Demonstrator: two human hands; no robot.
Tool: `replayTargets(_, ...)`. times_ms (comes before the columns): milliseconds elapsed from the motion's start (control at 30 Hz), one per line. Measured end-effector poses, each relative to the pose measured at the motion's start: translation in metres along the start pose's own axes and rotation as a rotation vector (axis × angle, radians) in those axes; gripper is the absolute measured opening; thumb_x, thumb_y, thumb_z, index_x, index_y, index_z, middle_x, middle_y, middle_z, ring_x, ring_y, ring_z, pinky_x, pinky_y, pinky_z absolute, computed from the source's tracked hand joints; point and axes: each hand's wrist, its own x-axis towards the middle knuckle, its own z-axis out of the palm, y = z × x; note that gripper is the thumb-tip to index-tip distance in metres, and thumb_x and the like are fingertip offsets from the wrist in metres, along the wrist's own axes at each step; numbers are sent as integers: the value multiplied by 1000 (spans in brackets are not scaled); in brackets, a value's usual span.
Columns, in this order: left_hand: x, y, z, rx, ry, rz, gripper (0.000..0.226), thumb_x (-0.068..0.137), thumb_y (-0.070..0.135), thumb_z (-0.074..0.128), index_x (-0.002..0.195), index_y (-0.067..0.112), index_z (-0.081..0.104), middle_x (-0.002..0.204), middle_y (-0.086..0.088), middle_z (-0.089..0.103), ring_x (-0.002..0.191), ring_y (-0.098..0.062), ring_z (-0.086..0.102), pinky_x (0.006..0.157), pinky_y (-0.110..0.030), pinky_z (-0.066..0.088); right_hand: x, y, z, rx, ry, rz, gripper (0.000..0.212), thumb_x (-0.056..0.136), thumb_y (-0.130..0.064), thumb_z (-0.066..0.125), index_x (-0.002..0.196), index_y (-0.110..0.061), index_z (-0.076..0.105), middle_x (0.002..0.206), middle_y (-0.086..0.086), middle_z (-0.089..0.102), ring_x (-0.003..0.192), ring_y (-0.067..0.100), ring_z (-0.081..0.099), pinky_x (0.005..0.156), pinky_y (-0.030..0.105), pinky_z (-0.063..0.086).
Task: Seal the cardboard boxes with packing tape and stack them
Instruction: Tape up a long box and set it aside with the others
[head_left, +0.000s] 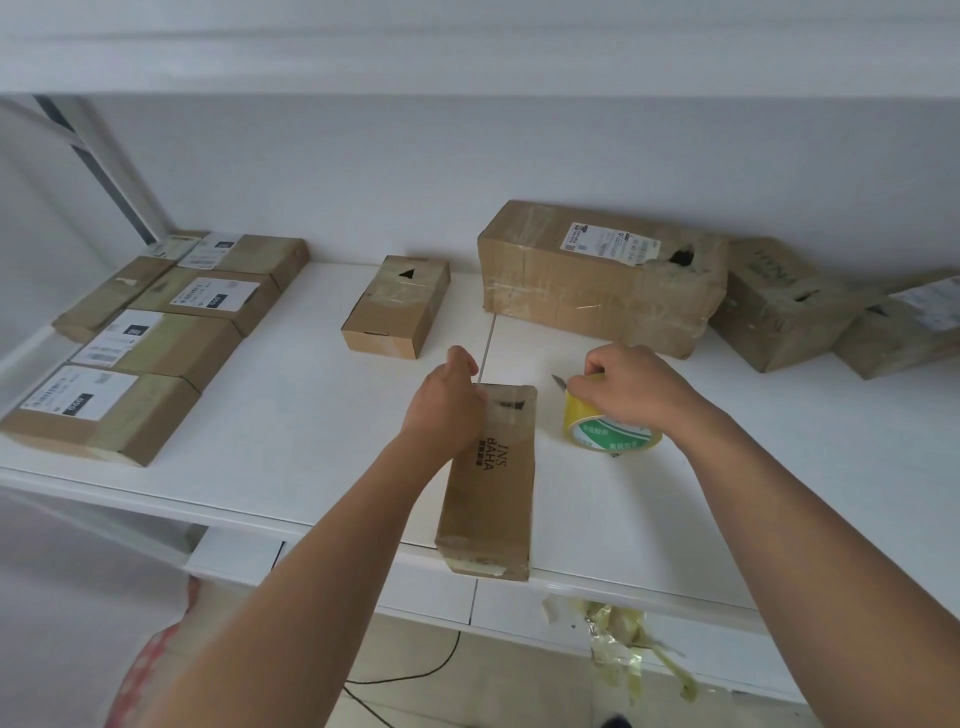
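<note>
1. Worktop (311, 457) space is split so work flows across it: we keep labelled boxes (156, 332) laid flat in rows on the left, while worn boxes (602, 280) wait against the wall on the right, probably unsealed ones.
2. Our long box (488, 483) lies in the middle, its near end jutting just over the worktop's front edge, likely so tape can wrap down that end.
3. Our left hand (447, 405) grips the box's far end with curled fingers, steadying it, we judge, for taping.
4. Our right hand (628, 389) clasps the yellow tape roll (608, 428), which stands just beside the box, ready to pull.
5. A small blade (558, 382) pokes out by that hand; whether the hand holds it we cannot tell.
6. Tape scraps (623, 639) hang from the front edge, stuck there out of the way.
</note>
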Motion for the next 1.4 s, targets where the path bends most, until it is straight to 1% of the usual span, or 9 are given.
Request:
replayTargets(767, 6, -6, 4, -31, -18, -53, 28, 102, 21, 49, 127, 10, 43, 113, -7, 54, 94, -21, 52, 77, -30, 40, 2, 7, 9, -3, -6, 19, 29, 88, -45, 55, 76, -18, 58, 83, -2, 57, 76, 18, 56, 58, 31, 36)
replayTargets(900, 10, -18, 6, -206, -68, -78, 28, 101, 24, 51, 129, 25, 46, 95, -5, 51, 78, -17, 51, 62, -25, 42, 1, 10, 14, 44, -6, 26, 32, 89, -44, 54, 78, -14, 61, 82, -1, 58, 78, 19, 57, 60, 32, 38)
replayTargets(933, 11, -19, 6, -261, -87, -90, 27, 101, 23, 50, 127, 29, 51, 97, -6, 52, 78, -17, 53, 61, -23, 43, 1, 11, 15, 58, -4, 28, 33, 89, -43, 54, 78, -13, 62, 82, 0, 58, 79, 20, 57, 61, 32, 38)
replayTargets(1067, 17, -17, 6, -393, -171, -162, 23, 99, 16, 48, 108, 29, 64, 117, -10, 59, 97, -20, 60, 67, -22, 45, 1, 16, 20, 139, -1, 38, 32, 89, -39, 55, 75, -11, 61, 80, 2, 60, 80, 23, 60, 63, 34, 41)
replayTargets(1133, 20, -13, 7, -326, -168, -175, 25, 96, 14, 48, 111, 27, 64, 127, -9, 56, 116, -26, 55, 85, -31, 51, 0, 19, 23, 199, -3, 46, 30, 88, -38, 56, 72, -14, 59, 78, 2, 60, 80, 23, 60, 64, 34, 41)
replayTargets(1200, 20, -3, 9, -101, -97, -91, 34, 97, 14, 45, 128, 22, 58, 143, -9, 43, 134, -30, 39, 108, -43, 41, -2, 21, 26, 238, 6, 49, 28, 89, -37, 57, 76, -12, 61, 80, 3, 62, 80, 21, 60, 65, 34, 42)
replayTargets(1233, 18, 4, 10, -5, -36, -26, 37, 99, 14, 43, 135, 18, 54, 146, -10, 39, 137, -30, 34, 112, -43, 36, -3, 21, 28, 251, 14, 47, 27, 89, -36, 57, 79, -12, 62, 82, 3, 63, 81, 20, 60, 66, 33, 42)
replayTargets(1300, 17, 21, 16, 80, 77, 120, 38, 101, 14, 40, 138, 13, 51, 145, -10, 43, 135, -27, 37, 107, -39, 36, -5, 22, 32, 268, 24, 38, 27, 90, -37, 58, 81, -12, 64, 83, 1, 64, 81, 17, 59, 66, 32, 43)
replayTargets(1400, 26, 40, 30, 121, 75, 228, 34, 104, 18, 36, 132, 10, 54, 131, -10, 54, 122, -27, 49, 97, -37, 41, -6, 24, 36, 291, 34, 31, 27, 91, -38, 59, 81, -14, 64, 80, -1, 62, 78, 16, 59, 65, 32, 43)
